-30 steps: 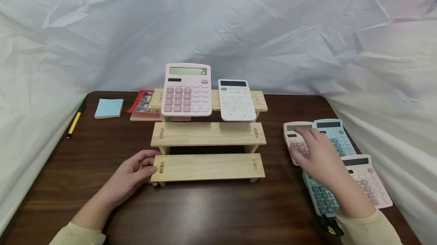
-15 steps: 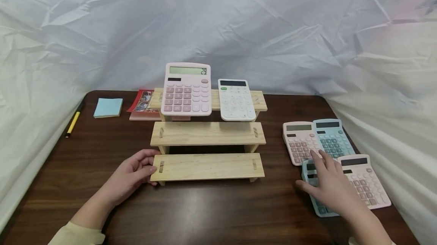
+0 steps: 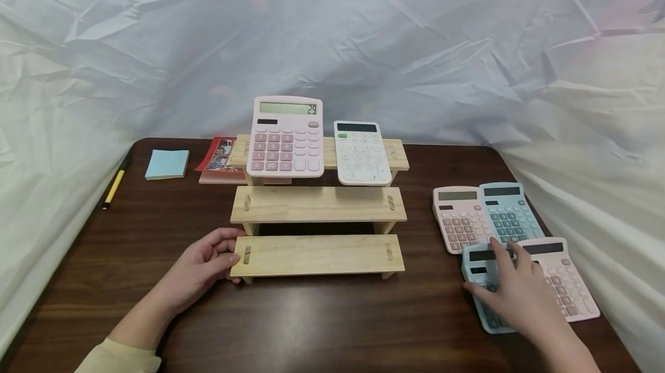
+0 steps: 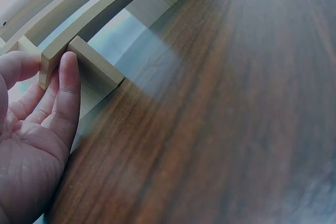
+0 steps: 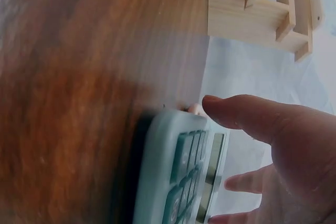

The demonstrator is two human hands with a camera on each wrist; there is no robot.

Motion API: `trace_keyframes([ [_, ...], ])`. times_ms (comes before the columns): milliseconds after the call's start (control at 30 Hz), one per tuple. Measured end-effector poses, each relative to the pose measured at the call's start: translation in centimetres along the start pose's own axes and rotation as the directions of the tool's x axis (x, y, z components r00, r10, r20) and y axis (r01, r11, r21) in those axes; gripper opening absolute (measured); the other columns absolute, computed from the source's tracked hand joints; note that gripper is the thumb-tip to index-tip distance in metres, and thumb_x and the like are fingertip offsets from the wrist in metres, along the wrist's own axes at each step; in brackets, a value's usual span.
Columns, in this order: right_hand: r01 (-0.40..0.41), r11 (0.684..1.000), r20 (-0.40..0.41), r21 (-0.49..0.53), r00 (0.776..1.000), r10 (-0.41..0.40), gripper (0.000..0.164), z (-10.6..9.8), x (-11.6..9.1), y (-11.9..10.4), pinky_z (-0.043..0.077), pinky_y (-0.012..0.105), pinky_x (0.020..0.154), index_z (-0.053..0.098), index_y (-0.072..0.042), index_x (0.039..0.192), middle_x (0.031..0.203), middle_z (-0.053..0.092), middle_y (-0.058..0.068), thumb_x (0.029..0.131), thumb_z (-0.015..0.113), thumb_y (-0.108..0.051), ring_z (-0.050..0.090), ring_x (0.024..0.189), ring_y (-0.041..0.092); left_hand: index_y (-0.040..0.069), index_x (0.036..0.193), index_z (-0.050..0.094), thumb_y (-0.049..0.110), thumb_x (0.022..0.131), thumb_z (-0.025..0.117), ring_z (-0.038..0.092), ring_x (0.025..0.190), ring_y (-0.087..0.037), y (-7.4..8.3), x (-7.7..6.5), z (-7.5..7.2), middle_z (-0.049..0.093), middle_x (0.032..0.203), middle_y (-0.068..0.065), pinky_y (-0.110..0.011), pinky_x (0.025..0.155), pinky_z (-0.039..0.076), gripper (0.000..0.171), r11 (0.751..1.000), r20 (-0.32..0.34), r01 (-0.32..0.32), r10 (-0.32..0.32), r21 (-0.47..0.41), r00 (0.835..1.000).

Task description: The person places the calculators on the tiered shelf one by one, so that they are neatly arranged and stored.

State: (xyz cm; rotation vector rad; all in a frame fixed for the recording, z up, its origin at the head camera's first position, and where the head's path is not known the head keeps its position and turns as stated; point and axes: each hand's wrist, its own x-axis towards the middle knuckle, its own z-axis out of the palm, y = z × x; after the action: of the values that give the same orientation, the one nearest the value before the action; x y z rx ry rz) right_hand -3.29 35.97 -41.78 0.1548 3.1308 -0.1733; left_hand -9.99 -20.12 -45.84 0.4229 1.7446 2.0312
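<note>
Right here in front, the bare surface (image 3: 306, 327) shines, and just off to the side the right hand (image 3: 525, 295) hangs over the near blue calculator (image 3: 479, 263): wide grip, fingers spread, thumb by its left edge, and whether skin meets plastic I cannot tell. The near pink calculator (image 3: 566, 283) lies alongside. Across at the left, the left hand (image 3: 205, 266) pinches the end of the bottom board (image 3: 318, 254) of the wooden rack (image 3: 318, 204), thumb on top, fingers underneath, a narrow grip holding it.

Farther out we go! The far pink calculator (image 3: 459, 220) and far blue calculator (image 3: 511, 214) lie side by side past the near pair. Over left, a yellow pen (image 3: 114, 189), then blue notes (image 3: 167, 164). Up at the rack's top board, the big pink calculator (image 3: 287, 137) reads 29, with the white calculator (image 3: 362, 152) beside it; a red booklet (image 3: 220, 150) peeks out behind, and a pale sheet (image 3: 332, 26) backs everything.
</note>
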Motion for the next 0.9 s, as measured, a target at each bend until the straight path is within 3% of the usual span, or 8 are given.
trace_keyframes([
  [233, -0.047, 0.999, 0.04, 0.001, 0.998, 0.047, 0.119, -0.6, -0.5, 1.2, 0.034, 0.075, 0.079, 0.031, 0.008, 0.142, 0.128, 0.028, 0.045, 0.068, 0.064, -0.079, 0.032, 0.107, 0.063, -0.005, 0.138, 0.032, 0.005, 0.099, 0.053, 0.063, 0.091, -0.029, 0.0, 0.0, 0.2, 0.049, 0.117, -0.03, -0.046, 0.071, 0.058, 0.045, 1.0, -0.013, 0.015, -0.015, -0.005, 1.0],
  [533, -0.009, 1.0, 0.015, -0.018, 1.0, 0.01, 0.114, -0.4, -0.9, 1.2, 0.035, 0.072, 0.077, 0.032, 0.006, 0.144, 0.119, 0.036, 0.046, 0.071, 0.066, -0.075, 0.038, 0.102, 0.062, -0.005, 0.139, 0.032, 0.005, 0.099, 0.052, 0.063, 0.092, -0.028, 0.2, 0.0, 0.2, 0.049, 0.117, -0.03, -0.045, 0.071, 0.058, 0.045, 1.0, -0.003, 0.003, -0.003, -0.009, 1.0],
  [733, 0.008, 1.0, 0.029, -0.012, 1.0, -0.007, 0.116, -0.1, -1.1, 1.2, 0.036, 0.072, 0.075, 0.033, 0.004, 0.144, 0.121, 0.035, 0.045, 0.069, 0.063, -0.08, 0.037, 0.101, 0.06, -0.005, 0.139, 0.032, 0.005, 0.1, 0.053, 0.063, 0.092, -0.028, 0.2, -0.1, 0.2, 0.049, 0.117, -0.03, -0.044, 0.07, 0.058, 0.045, 1.0, -0.004, 0.006, -0.006, -0.003, 1.0],
  [900, 0.047, 0.999, -0.01, 0.003, 0.999, -0.047, 0.115, 0.0, -1.3, 1.2, 0.035, 0.071, 0.077, 0.033, 0.002, 0.145, 0.122, 0.036, 0.045, 0.068, 0.068, -0.076, 0.037, 0.102, 0.061, -0.003, 0.139, 0.033, 0.006, 0.1, 0.053, 0.064, 0.091, -0.028, 0.0, -0.1, 0.1, 0.05, 0.117, -0.03, -0.044, 0.07, 0.058, 0.045, 1.0, -0.007, 0.008, -0.008, -0.002, 1.0],
])
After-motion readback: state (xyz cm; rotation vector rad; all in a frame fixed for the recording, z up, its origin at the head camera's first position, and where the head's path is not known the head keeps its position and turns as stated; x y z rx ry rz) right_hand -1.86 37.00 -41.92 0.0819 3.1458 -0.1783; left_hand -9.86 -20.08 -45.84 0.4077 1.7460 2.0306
